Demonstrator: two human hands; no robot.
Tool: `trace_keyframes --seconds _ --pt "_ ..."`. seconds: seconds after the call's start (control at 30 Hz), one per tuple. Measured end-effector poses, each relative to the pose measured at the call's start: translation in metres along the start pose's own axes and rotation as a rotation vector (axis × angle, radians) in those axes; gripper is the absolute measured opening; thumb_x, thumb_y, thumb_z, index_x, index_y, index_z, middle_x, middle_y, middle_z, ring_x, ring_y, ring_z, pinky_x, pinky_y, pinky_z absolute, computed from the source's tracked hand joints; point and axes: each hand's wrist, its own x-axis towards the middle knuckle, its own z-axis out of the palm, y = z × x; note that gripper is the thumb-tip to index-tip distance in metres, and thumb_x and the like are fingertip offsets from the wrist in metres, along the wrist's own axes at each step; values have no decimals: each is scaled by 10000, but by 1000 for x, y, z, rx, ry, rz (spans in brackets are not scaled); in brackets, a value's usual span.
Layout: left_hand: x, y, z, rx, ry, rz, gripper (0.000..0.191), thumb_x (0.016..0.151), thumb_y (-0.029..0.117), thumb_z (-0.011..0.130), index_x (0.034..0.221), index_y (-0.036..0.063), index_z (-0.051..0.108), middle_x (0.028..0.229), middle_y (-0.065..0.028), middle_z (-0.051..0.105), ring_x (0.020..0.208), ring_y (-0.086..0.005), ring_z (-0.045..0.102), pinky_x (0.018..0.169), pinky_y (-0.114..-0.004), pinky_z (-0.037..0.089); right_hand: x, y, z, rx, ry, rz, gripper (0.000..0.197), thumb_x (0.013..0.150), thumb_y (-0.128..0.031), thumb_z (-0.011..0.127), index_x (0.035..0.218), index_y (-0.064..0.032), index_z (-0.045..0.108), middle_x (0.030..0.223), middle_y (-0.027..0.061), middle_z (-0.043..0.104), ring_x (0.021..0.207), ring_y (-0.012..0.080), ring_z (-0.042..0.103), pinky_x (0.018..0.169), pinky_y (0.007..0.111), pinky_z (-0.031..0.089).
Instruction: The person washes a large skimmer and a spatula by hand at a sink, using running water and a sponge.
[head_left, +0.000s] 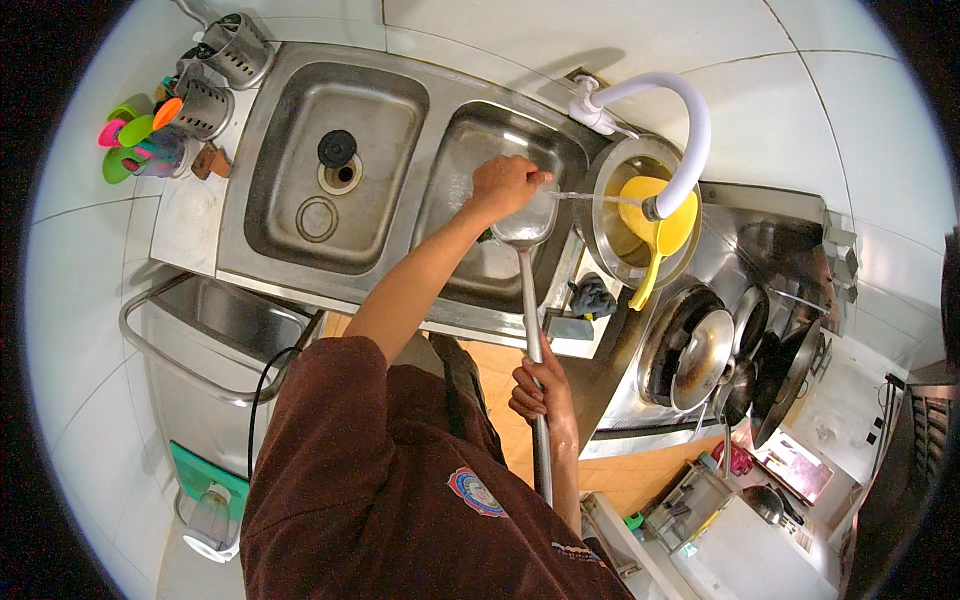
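My right hand (541, 386) grips the steel handle of a long wok spatula (529, 300), which slants from the sink down past my side. Its broad wet head (525, 223) lies over the right sink basin (480, 281). There my left hand (508, 184) is curled at the head's upper left edge; whether it pinches the metal or a scrubber is hidden. A bit of green material (486, 235) shows under my left wrist. From the white gooseneck faucet (686, 142), a thin water stream (592, 196) runs toward the spatula head.
Right of the basin, a steel bowl (600, 225) holds a yellow dipper (656, 217). A dark cloth (592, 296) lies near the counter edge. Several pans (701, 360) stand farther right. The left basin (292, 217) has a black drain stopper (337, 148); utensil holders (206, 109) stand beyond it.
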Motion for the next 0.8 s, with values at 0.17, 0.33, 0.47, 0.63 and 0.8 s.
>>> trace_keyframes --seconds 0.17,0.33,0.47,0.63,0.8 --pt "-9 10 0 92 8 50 402 779 537 708 964 182 742 960 -112 709 911 -309 672 777 -423 527 0 2 -8 39 3 -7 602 968 -97 462 1511 -236 241 502 -26 276 334 58 239 322 218 236" --pt "0 -10 8 -342 241 5 301 852 374 691 992 111 733 926 -130 715 865 -285 681 737 -401 508 4 1 -13 132 -66 -18 564 984 -123 455 1498 -245 258 497 -30 284 316 52 247 297 206 244" --pt "-28 15 29 -763 452 -111 259 894 204 663 1064 8 673 897 -141 695 840 -261 677 733 -371 497 17 -6 -11 217 -123 -91 506 992 -139 450 1461 -267 312 497 -41 288 298 50 264 284 193 254" --pt "-59 40 50 -1091 232 -227 314 910 176 632 1085 -84 605 941 -179 669 838 -304 663 750 -401 486 34 -18 -2 344 -109 -77 457 989 -142 457 1409 -306 383 496 -53 292 298 40 272 281 192 257" --pt "-30 10 44 -472 440 -148 199 944 150 557 956 -23 654 775 -188 670 715 -333 661 659 -407 486 14 -16 -2 292 -71 -21 510 991 -151 448 1462 -287 306 492 -51 278 305 48 263 288 196 257"
